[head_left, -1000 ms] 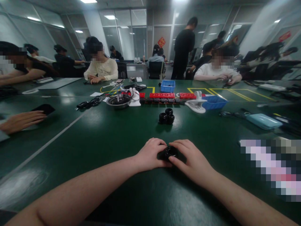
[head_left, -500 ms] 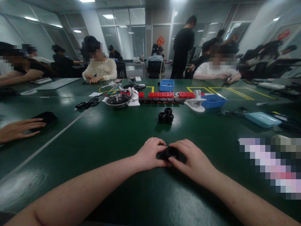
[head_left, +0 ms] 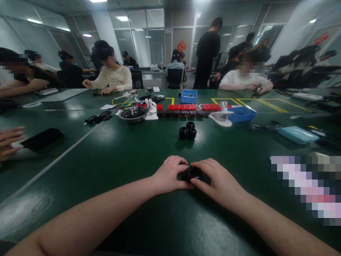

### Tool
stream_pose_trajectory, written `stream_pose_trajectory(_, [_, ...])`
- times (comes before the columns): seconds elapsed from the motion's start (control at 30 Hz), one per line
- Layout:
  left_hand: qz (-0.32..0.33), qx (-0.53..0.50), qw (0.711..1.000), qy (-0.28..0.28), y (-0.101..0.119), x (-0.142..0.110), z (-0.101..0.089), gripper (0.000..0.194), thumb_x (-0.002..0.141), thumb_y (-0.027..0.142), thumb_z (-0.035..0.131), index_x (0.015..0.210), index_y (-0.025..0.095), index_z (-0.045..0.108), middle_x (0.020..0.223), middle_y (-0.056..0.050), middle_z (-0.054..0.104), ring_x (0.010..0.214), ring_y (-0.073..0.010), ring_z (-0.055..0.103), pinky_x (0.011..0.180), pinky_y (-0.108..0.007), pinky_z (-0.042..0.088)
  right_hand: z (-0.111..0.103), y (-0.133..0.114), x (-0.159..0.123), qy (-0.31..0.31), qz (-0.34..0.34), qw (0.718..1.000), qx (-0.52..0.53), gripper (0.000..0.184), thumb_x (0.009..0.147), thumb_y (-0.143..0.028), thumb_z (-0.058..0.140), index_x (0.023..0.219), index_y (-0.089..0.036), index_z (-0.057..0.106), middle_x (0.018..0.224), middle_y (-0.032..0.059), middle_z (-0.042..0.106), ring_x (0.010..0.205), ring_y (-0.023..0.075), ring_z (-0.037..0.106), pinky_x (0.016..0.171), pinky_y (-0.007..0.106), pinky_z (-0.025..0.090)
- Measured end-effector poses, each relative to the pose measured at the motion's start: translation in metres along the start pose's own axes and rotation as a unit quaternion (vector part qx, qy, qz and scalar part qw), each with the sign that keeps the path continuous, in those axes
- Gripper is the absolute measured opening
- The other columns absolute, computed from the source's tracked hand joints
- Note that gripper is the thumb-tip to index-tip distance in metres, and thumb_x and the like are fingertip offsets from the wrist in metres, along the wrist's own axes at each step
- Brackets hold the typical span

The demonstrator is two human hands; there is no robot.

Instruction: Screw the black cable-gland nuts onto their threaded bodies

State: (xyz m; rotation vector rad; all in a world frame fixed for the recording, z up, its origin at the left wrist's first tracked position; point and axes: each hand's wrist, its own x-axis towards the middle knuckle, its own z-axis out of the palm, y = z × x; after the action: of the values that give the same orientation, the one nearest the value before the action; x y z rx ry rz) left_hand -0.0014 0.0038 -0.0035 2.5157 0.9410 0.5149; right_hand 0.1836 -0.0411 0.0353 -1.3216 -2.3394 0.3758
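On the green table in front of me is a round, glossy black ring-shaped part point(head_left: 194, 173) with an opening in its top. My left hand point(head_left: 173, 174) curls its fingers and thumb about the part's left side. From the right, my right hand point(head_left: 215, 177) grips it, thumb at the near edge and fingers at the far edge. The fingers hide some of its sides. Just beyond my hands stands a close group of three similar black ring-shaped parts point(head_left: 188, 131).
Farther back are red socket strips point(head_left: 182, 107), a white clip stand point(head_left: 222, 115), a metal bowl point(head_left: 132, 114) and blue bins point(head_left: 189, 96). A light-blue case point(head_left: 297, 135) lies right. At left, a co-worker's hand point(head_left: 10, 142) is beside a black flat object point(head_left: 44, 139).
The co-worker's hand at left has drawn back from the black flat object. Across the table, a person in a cream top has moved one hand leftward. My hands look unmoved.
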Motion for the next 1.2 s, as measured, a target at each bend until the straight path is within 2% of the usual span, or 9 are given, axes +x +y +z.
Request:
stream_pose_trajectory(0.2, [0.002, 0.003, 1.0, -0.003, -0.001, 0.0, 0.001, 0.041, 0.07, 0.051, 0.062, 0.097, 0.021, 0.061, 0.108, -0.006, 0.052, 0.105, -0.0231, 0.044, 0.094, -0.039, 0.033, 0.003, 0.001, 0.0, 0.026, 0.004, 1.0, -0.001, 0.04, 0.074, -0.028, 0.061, 0.11, -0.015, 0.054, 0.099, 0.0095, 0.061, 0.09, 0.0219, 0.055, 0.077, 0.039, 0.047])
stream_pose_trajectory(0.37, [-0.005, 0.002, 1.0, -0.004, 0.001, 0.0, -0.001, 0.042, 0.069, 0.049, 0.064, 0.101, 0.022, 0.06, 0.108, -0.005, 0.052, 0.104, -0.0229, 0.044, 0.095, -0.04, 0.032, 0.004, -0.002, 0.0, 0.032, 0.006, 0.999, -0.012, 0.025, 0.076, -0.026, 0.058, 0.1, -0.017, 0.059, 0.09, 0.0075, 0.062, 0.083, 0.0204, 0.056, 0.072, 0.036, 0.049])
stream_pose_trajectory(0.63, [0.001, 0.01, 1.0, 0.004, -0.001, 0.001, 0.002, 0.043, 0.068, 0.048, 0.065, 0.1, 0.02, 0.061, 0.107, -0.005, 0.052, 0.103, -0.0226, 0.044, 0.095, -0.04, 0.032, 0.006, -0.002, 0.0, 0.04, 0.003, 0.999, -0.013, 0.025, 0.077, -0.025, 0.056, 0.1, -0.016, 0.059, 0.089, 0.0081, 0.061, 0.082, 0.0199, 0.055, 0.071, 0.035, 0.048])
stream_pose_trajectory(0.87, [0.003, 0.02, 1.0, 0.007, 0.0, 0.002, 0.002, 0.04, 0.068, 0.049, 0.065, 0.095, 0.019, 0.062, 0.105, -0.006, 0.053, 0.102, -0.0227, 0.045, 0.093, -0.04, 0.033, 0.005, -0.003, 0.002, 0.047, -0.032, 0.998, 0.01, 0.022, 0.081, -0.025, 0.051, 0.098, -0.015, 0.06, 0.089, 0.0081, 0.063, 0.083, 0.0194, 0.052, 0.073, 0.034, 0.045])
stream_pose_trajectory(1.1, [0.005, 0.017, 1.0, 0.012, -0.002, 0.002, 0.005, 0.036, 0.068, 0.041, 0.067, 0.096, 0.02, 0.061, 0.105, -0.005, 0.054, 0.101, -0.0221, 0.046, 0.094, -0.04, 0.033, 0.01, -0.014, 0.001, 0.035, -0.084, 0.996, -0.001, 0.027, 0.083, -0.03, 0.047, 0.103, -0.018, 0.06, 0.101, 0.0062, 0.063, 0.079, 0.0189, 0.048, 0.072, 0.036, 0.037])
stream_pose_trajectory(1.2, [0.004, 0.02, 1.0, 0.018, -0.003, 0.002, 0.008, 0.026, 0.069, 0.035, 0.066, 0.091, 0.021, 0.062, 0.102, -0.003, 0.055, 0.099, -0.0211, 0.047, 0.092, -0.039, 0.034, 0.012, -0.02, -0.001, 0.014, -0.093, 0.996, 0.003, 0.024, 0.082, -0.031, 0.047, 0.095, -0.017, 0.062, 0.093, 0.0055, 0.065, 0.077, 0.0191, 0.046, 0.07, 0.036, 0.034])
